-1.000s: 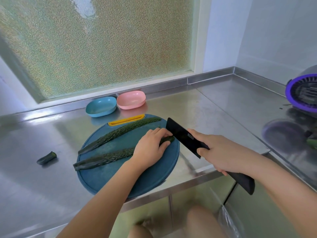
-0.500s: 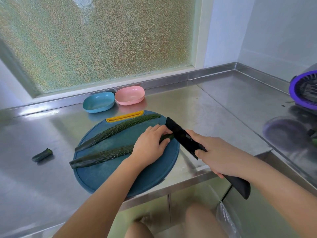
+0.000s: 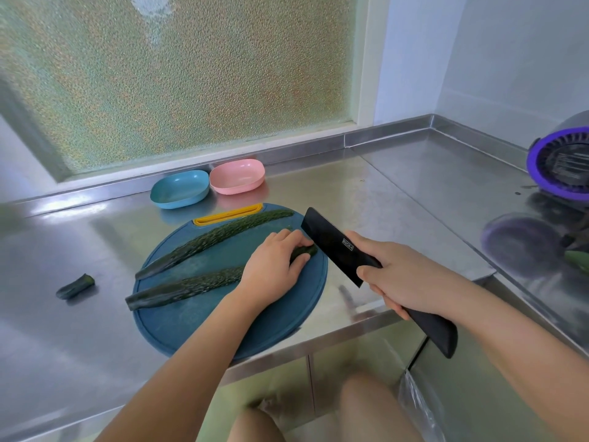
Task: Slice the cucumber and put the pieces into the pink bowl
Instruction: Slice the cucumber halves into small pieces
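Lying on the round blue cutting board (image 3: 191, 323) are two long halves of the cucumber, side by side. The near cucumber half (image 3: 188, 287) is held down at its right end by the left hand (image 3: 274, 266), with the fingers curled over it and the thumb on its near side. The far cucumber half (image 3: 216, 239) is not touched. The black knife (image 3: 334, 247) is gripped by the right hand (image 3: 404, 279), fingers wrapped tight round the handle, and its blade is held just beside the left fingertips. The pink bowl (image 3: 237, 177) is set behind the board, just beside a blue bowl (image 3: 180, 189). A small cucumber end (image 3: 75, 286) is seen on the steel counter (image 3: 63, 346), well left of the board.
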The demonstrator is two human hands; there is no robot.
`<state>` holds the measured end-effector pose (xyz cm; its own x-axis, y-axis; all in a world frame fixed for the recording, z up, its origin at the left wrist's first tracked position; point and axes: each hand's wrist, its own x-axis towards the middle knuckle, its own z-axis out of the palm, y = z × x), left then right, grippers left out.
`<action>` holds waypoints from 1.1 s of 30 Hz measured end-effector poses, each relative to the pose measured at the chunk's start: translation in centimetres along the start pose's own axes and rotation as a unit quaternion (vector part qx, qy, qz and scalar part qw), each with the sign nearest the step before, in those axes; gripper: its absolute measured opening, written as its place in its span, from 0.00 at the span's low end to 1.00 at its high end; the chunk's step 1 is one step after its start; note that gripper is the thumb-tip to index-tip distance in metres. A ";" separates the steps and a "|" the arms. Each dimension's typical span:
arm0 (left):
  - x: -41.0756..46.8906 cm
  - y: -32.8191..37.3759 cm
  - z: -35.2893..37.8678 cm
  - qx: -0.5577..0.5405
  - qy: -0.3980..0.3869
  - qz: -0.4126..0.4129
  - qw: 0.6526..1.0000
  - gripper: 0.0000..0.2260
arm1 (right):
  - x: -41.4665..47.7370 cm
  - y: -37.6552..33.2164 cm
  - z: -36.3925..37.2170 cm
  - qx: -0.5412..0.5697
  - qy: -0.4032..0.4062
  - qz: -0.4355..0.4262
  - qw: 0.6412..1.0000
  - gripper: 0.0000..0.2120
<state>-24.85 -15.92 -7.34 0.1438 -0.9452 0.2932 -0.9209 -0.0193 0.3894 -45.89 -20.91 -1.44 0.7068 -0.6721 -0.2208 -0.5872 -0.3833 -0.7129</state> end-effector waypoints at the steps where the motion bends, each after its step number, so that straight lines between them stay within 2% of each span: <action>1: 0.0 0.0 0.0 0.000 0.000 0.000 1.000 0.10 | 0.0 -0.1 0.0 -0.001 -0.001 0.000 1.000 0.30; 8: 0.0 0.0 0.0 -0.003 0.000 0.003 1.000 0.10 | 0.2 0.2 -0.1 0.011 -0.005 0.009 1.000 0.30; 17: 0.2 0.0 0.3 0.011 0.005 0.009 1.000 0.10 | 0.0 -1.3 0.1 -0.053 -0.006 0.009 0.999 0.30; 27: 0.3 0.0 0.3 -0.010 0.006 -0.005 1.000 0.09 | 0.1 -0.9 0.9 -0.057 -0.009 0.018 0.998 0.30; 33: 0.2 0.1 0.3 -0.009 0.011 -0.005 1.000 0.10 | 0.3 -0.9 2.4 -0.060 0.013 0.019 0.998 0.30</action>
<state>-25.04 -16.21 -7.49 0.1605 -0.9378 0.3079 -0.9125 -0.0220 0.4085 -44.17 -19.27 -2.48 0.6731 -0.7033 -0.2284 -0.6580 -0.4286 -0.6192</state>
